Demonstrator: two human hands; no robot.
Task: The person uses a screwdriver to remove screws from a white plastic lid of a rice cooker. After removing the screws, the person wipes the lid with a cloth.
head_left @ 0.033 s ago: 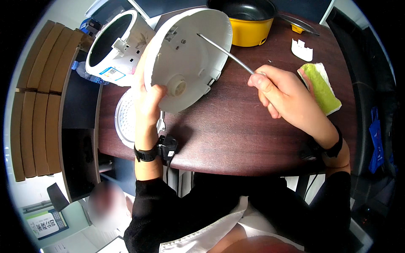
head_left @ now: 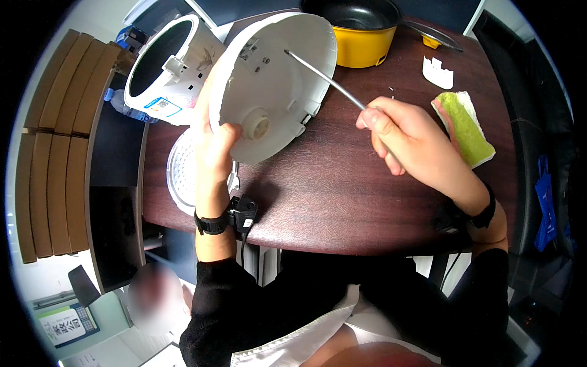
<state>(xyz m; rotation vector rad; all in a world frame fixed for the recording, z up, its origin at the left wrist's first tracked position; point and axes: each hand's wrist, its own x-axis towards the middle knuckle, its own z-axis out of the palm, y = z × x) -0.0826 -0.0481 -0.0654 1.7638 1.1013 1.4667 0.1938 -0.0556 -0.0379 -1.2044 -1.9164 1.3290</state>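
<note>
My left hand [head_left: 215, 147] is closed on the near left rim of a white plastic dome-shaped shell [head_left: 281, 88], held tilted above the table with its hollow inside showing. Inside it are small metal fittings and a round raised collar. A screwdriver [head_left: 330, 81] with a long thin metal shaft is gripped in my right hand [head_left: 413, 136], its handle hidden by the fingers. Its shaft crosses the shell's right rim, and the tip is in front of the inner wall near the fittings; contact cannot be made out.
A white cooker body [head_left: 205, 58] stands at the far left. Under my left forearm lies a round perforated white plate [head_left: 181, 174]. At the back are a yellow pot [head_left: 365, 48] and a lid [head_left: 449, 40]; a white plastic piece [head_left: 438, 73] and green cloth [head_left: 468, 131] lie right.
My right hand has shifted very slightly to the left, its fingers a little moved round the screwdriver. The shell and my left hand look the same.
</note>
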